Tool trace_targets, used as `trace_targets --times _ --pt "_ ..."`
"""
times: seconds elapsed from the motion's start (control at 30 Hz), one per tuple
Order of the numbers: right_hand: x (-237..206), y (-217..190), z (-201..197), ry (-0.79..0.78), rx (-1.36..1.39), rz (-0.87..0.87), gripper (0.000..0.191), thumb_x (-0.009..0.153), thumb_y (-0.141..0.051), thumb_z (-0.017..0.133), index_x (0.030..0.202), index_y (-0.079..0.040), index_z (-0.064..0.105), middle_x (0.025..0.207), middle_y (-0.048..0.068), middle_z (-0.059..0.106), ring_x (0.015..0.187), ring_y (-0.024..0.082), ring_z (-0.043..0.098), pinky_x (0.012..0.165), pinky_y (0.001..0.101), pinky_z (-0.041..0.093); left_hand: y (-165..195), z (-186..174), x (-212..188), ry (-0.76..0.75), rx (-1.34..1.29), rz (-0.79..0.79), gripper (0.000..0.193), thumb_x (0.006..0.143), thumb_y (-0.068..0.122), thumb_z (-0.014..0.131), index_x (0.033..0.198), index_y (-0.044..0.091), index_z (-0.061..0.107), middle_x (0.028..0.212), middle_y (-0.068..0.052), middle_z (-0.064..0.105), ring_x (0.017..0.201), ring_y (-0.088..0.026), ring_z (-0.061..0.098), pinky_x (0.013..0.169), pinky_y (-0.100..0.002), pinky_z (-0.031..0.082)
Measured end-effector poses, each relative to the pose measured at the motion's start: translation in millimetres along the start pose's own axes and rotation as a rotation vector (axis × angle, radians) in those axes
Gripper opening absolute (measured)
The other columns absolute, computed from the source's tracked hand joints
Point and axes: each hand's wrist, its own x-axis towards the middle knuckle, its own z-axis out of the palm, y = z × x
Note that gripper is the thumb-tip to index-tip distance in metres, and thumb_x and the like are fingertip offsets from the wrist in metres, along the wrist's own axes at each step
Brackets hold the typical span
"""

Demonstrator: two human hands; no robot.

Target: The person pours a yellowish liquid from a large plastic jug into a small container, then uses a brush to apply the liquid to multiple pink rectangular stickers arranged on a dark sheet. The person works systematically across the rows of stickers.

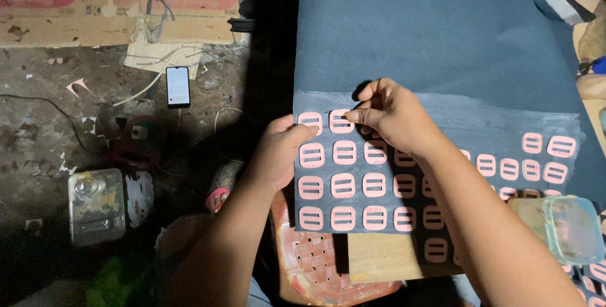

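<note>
My right hand over dark blue sheet, fingers pinched together on pink buckle-shaped piece in top row. My left hand grips sheet's left edge, thumb on top, clamped on it. More pink pieces in rows below. Phone on floor, well apart to left.

We see a makeshift home workshop, dirty floor at nine o'clock, flattened cardboard at eleven, dark sheet glued with pink buckle pieces at centre.
</note>
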Motion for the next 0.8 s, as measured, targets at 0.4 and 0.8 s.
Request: trace_targets --times 0.4,0.8 --pt "-3.9 7.1 8.5 0.015 -0.108 -0.127 0.013 0.090 -0.011 0.076 0.099 -0.003 0.070 0.081 0.000 0.070 0.072 0.008 0.062 0.065 0.0241 0.053 1.1 0.1 -0.4 0.018 0.037 0.010 0.027 0.091 0.003 0.059 0.114 -0.006 0.069 0.102 -0.012 0.073 0.087 -0.018 0.071 0.078 -0.032 0.059" --pt "-21.2 16.4 28.3 0.321 -0.504 -0.669 0.017 0.086 -0.007 0.080 0.102 -0.006 0.077 0.096 0.012 0.058 0.081 0.025 0.061 0.069 0.0336 0.053 -1.7 -2.6 2.0 -0.008 0.009 0.012 0.025 0.091 0.003 0.059 0.112 -0.005 0.069 0.100 -0.010 0.073 0.085 -0.018 0.070 0.078 -0.033 0.059"
